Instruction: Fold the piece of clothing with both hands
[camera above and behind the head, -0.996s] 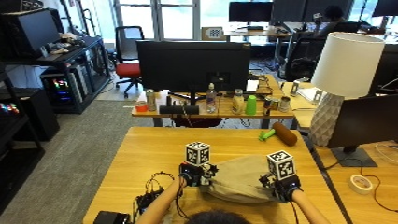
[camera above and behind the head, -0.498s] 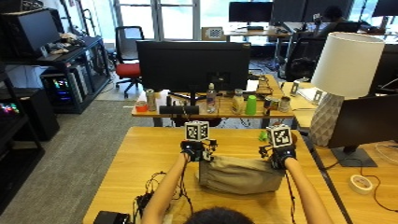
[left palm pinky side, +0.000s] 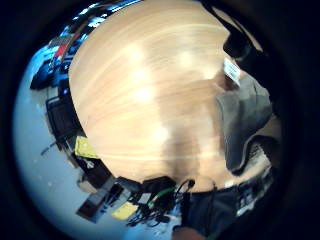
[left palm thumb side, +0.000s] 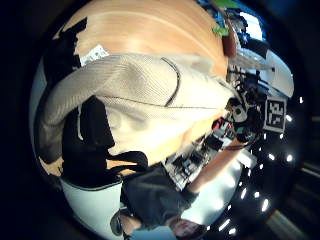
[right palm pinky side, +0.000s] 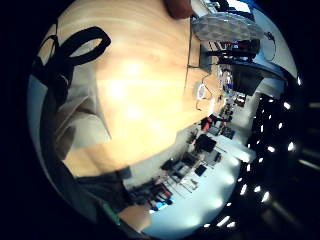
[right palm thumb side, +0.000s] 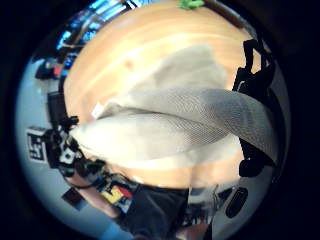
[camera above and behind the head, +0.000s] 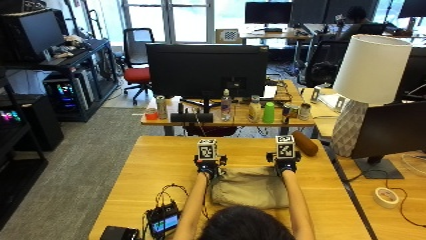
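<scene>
Reaching farther up the frame than a moment ago, the left hand (camera above and behind the head: 207, 165) and right hand (camera above and behind the head: 286, 164) now sit at the far corners of the beige garment (camera above and behind the head: 249, 187), centre-low on the wooden table (camera above and behind the head: 160, 165), suggesting a fold being laid flat. Both forearms extend parallel; each hand's fingers pinch the cloth's edge.

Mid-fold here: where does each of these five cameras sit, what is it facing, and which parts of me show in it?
Outside view: above and behind the head, facing the table; head, forearms, left hand, right hand at the beige garment.
Left little-finger palm: bare tabletop, garment edge.
Left thumb palm: along the garment; a finger, the opposite hand.
Right little-finger palm: tabletop, garment edge.
Right thumb palm: the lifted fold; opposite hand.
Both thumb views share the garment.
</scene>
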